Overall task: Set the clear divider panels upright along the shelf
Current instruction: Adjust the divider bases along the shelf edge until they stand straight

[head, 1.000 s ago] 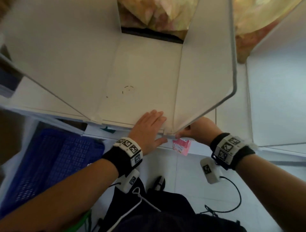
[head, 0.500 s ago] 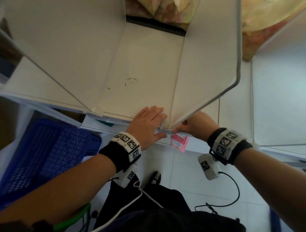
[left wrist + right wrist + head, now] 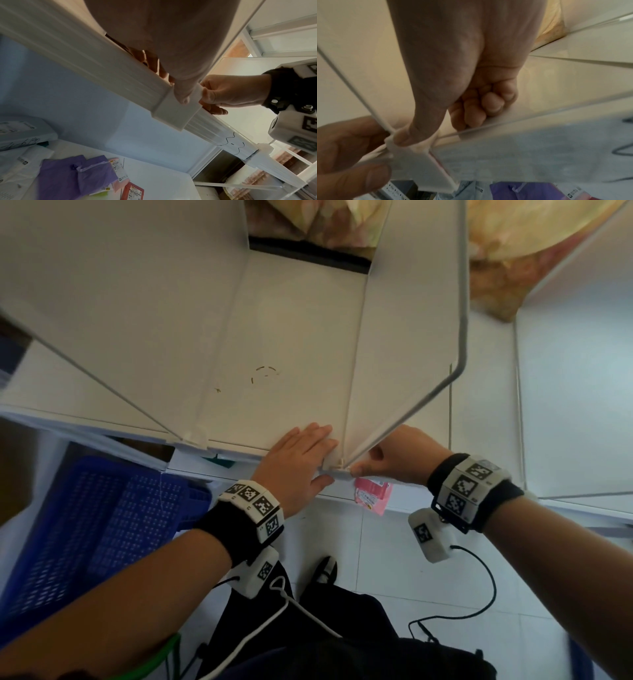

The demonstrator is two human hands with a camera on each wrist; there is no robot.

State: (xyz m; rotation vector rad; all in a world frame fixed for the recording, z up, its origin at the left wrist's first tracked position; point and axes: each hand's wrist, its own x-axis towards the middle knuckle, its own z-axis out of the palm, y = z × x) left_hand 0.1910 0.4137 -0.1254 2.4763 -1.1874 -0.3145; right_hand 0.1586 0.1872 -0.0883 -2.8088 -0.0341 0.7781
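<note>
Blue crate (image 3: 85, 529) sits on the floor, down-left of the shelf (image 3: 291, 344). On the shelf itself, a clear divider panel (image 3: 102, 313) stands upright at the left end, clipped at the front lip. The left hand (image 3: 298, 460) lies flat on the shelf's front edge, fingers (image 3: 318, 433) straight and together, thumb hooked under the lip, just beside the white clip (image 3: 173, 113). That clip holds the foot of the second divider panel (image 3: 411, 320), which stands upright mid-shelf. The right hand (image 3: 397, 457) is on the clip's far side, thumb pressing its top and curled fingers (image 3: 476, 108) tucked against the shelf. Pink tag (image 3: 371, 498) hangs from the rail under the clip.
</note>
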